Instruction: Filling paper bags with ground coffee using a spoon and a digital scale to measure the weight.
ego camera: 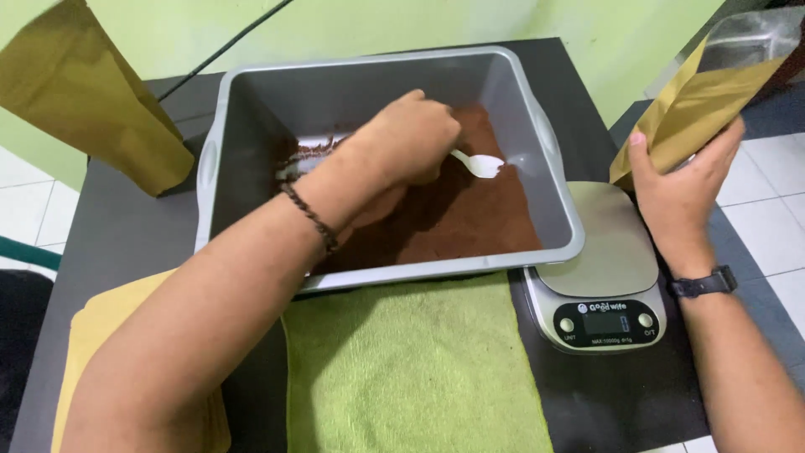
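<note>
Brown powder (453, 210) fills the right half of the grey tub (243, 143); I judge it loose, light and easy to spill. My left hand (411, 138) reaches in, fingers closed around a white plastic spoon (480, 164) by its handle, bowl pointing to three o'clock. At two o'clock my right hand (683, 180) clasps a thin, crinkly gold pouch (713, 92) above the scale (599, 277).
</note>
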